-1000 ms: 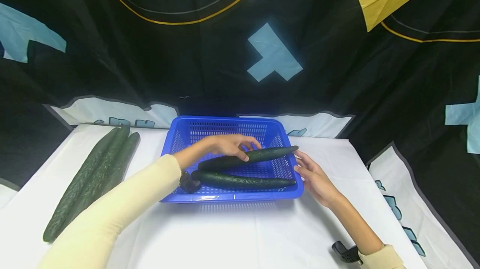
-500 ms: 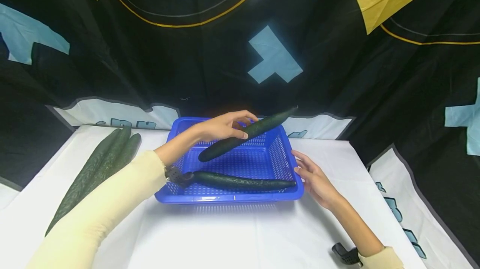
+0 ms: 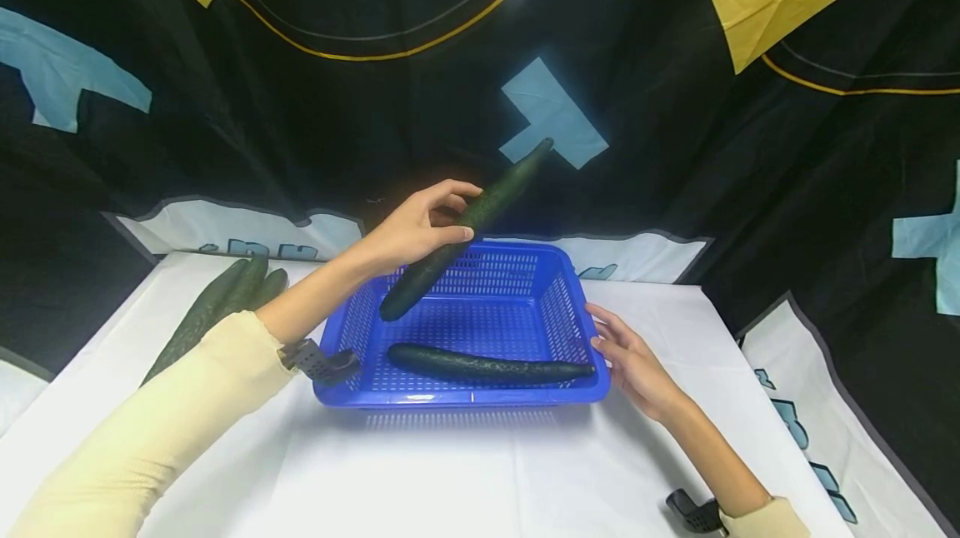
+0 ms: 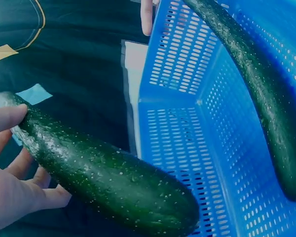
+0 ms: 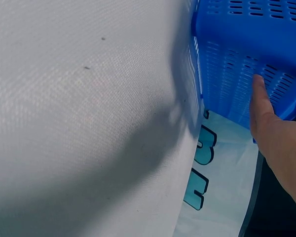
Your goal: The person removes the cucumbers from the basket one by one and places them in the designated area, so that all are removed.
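My left hand [image 3: 426,226] grips a dark green cucumber [image 3: 495,203] between thumb and fingers. This cucumber is tilted, its far tip raised over the basket's back rim and its near end above the basket's left part. In the left wrist view the thumb [image 4: 12,117] lies on its narrow end. A second cucumber [image 3: 487,366] lies inside the blue plastic basket [image 3: 468,397], along its front side. My right hand [image 3: 636,363] touches the basket's right side at the rim. In the right wrist view one straight finger [image 5: 260,98] lies against the outer wall.
More cucumbers [image 3: 213,305] lie side by side on the white-covered table [image 3: 420,480] at the left, partly hidden by the left sleeve [image 3: 165,421]. Behind the table hangs a black cloth [image 3: 337,130] with yellow and light blue shapes.
My left hand has lifted the cucumber up out of the basket, moving back and to the left, and tilted its far end upward. My right hand has stayed at the basket's right side.
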### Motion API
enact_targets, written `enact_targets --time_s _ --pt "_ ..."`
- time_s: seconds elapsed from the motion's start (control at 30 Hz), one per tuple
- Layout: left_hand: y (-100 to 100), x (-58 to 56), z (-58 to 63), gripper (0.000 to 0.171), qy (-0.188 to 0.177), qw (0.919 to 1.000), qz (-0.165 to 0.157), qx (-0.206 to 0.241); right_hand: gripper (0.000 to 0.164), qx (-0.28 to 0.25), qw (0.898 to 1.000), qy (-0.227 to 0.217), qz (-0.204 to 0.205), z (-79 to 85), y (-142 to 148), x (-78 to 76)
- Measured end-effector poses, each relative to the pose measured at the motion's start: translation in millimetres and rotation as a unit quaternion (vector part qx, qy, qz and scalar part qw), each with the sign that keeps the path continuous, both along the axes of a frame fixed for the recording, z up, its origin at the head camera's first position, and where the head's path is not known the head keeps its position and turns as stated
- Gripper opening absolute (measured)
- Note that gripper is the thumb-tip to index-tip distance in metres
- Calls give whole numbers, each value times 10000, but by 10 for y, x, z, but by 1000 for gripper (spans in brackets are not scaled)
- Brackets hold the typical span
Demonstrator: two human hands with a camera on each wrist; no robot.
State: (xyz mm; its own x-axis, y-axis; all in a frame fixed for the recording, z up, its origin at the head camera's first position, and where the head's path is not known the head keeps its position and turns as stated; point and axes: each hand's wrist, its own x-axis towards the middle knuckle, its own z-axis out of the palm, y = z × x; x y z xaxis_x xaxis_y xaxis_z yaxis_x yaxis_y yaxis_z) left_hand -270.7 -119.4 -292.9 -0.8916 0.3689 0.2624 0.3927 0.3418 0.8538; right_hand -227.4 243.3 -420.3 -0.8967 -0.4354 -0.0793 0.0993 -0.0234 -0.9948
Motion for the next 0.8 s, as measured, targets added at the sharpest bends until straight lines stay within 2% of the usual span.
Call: enact_targets --time_s 0.13,0.3,0.53,0.67,0.8 --pt "-125 82 62 53 -95 9998 156 71 59 -5 10000 -7 -19 -3 -2 1" --pt "-323 193 98 54 -124 9990 412 -108 59 22 10000 -28 -42 0 -4 5" --pt "-703 330 86 55 -271 9963 771 -271 59 59 10000 -28 -24 -7 2 3" --pt "-963 448 77 59 -413 9920 1100 -460 60 70 10000 19 -3 0 -1 4" --pt "-1255 561 24 67 -617 9839 1494 -757 59 37 10000 24 9 19 -10 6"
